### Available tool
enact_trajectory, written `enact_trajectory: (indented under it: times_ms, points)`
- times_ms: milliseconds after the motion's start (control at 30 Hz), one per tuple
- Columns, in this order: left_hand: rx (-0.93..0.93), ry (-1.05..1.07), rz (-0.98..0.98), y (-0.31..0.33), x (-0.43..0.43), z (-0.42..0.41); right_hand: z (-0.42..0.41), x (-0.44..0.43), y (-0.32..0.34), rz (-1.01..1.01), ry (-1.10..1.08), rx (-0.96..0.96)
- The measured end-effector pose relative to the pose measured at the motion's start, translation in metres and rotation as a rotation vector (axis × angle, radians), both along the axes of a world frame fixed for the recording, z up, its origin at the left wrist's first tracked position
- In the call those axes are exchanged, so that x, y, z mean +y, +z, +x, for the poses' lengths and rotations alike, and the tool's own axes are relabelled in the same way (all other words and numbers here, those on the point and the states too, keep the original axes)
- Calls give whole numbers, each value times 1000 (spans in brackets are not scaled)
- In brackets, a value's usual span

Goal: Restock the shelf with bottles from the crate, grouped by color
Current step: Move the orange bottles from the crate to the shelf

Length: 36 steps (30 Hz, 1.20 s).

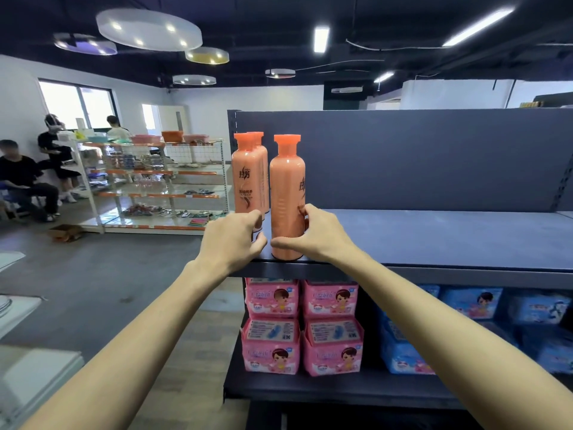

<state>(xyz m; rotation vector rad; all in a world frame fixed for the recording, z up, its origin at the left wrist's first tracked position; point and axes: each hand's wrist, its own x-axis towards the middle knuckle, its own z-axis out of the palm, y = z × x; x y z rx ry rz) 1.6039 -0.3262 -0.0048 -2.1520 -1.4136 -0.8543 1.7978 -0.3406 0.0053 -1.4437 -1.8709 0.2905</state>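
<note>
Two bare hands, nearest items. Right hand (316,234): wrapped round the lower body of the front bottle (286,193), thumb laid across its base, fingers curled behind its right side. Left hand (235,240): fingers curled at the foot of the left bottle (248,178); whether it holds that bottle or only touches it cannot be told.

One front bottle: upright, long axis vertical, standing at the front edge of the shelf board (434,237), near its left end. The grip comes from the right and low. Its fellows lie to its left and farther back, so the likely move is a short push rearward and leftward, bottle kept vertical. The left hand is nearer that group.

Two further bottles: left bottle, label forward, with a third bottle (265,175) directly behind it, mostly hidden. All three match: smooth glossy plastic, peach-orange, cylindrical with rounded shoulders, brighter orange flanged caps, dark script print.

One shelf unit: matte dark grey metal, flat board, plain back panel (403,156). Tier below: pink packs (331,324) at left, blue packs (471,302) at right, soft printed wrap.

Crate: not in view.
</note>
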Motion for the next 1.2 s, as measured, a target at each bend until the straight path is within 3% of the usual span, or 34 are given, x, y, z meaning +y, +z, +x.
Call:
enact_trajectory:
  times_ms: [333, 1200]
  points:
    - [11, 33, -12, -2, 9, -6, 16, -2, 0, -108, 154, 5]
    - [-10, 85, -62, -3, 22, -84, -95, 35, -6, -71, -101, 44]
